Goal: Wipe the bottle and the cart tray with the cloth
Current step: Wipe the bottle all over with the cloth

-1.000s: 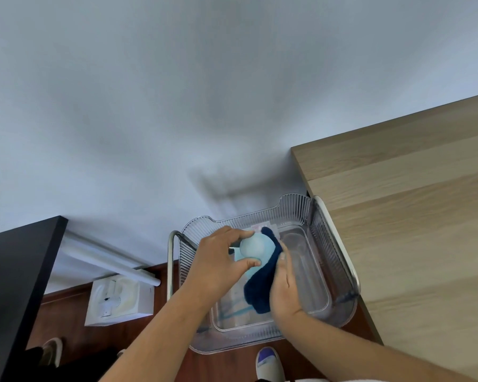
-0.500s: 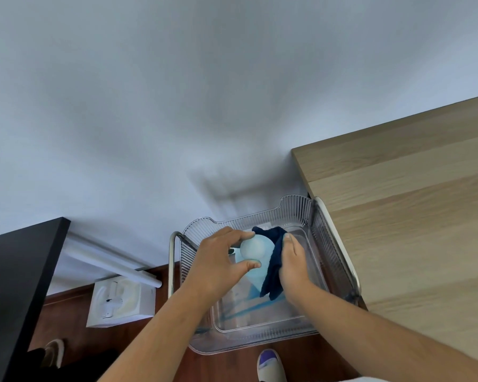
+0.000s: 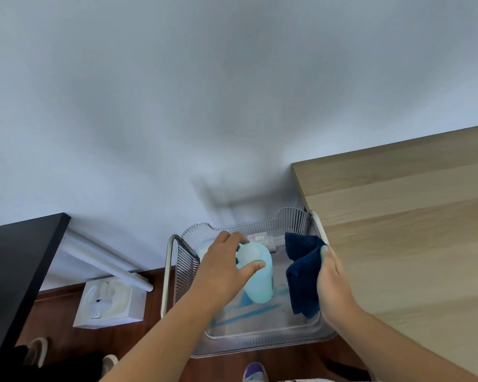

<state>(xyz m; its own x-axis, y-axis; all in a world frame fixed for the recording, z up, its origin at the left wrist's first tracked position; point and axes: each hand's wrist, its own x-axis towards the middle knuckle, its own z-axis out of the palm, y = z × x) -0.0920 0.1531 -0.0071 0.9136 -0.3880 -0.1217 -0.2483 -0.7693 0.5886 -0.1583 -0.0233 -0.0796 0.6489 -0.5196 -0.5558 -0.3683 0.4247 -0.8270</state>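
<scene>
A pale blue bottle [image 3: 257, 279] stands inside the clear ribbed cart tray [image 3: 249, 346]. My left hand [image 3: 224, 268] grips the bottle's top, thumb and fingers around it. My right hand [image 3: 332, 282] holds a dark blue cloth [image 3: 302, 271] at the tray's right side, a short gap away from the bottle. Blue streaks mark the tray floor in front of the bottle. A small labelled item lies at the tray's back, partly hidden.
A light wooden table [image 3: 414, 244] borders the tray on the right. A black surface [image 3: 14, 274] is at the left. On the wooden floor lies a white box [image 3: 109, 304] beside a white tube [image 3: 108, 263]. The grey wall rises behind.
My right hand has drawn the cloth off the bottle's side and moved it right, toward the tray's right wall. My left hand keeps its grip on the bottle.
</scene>
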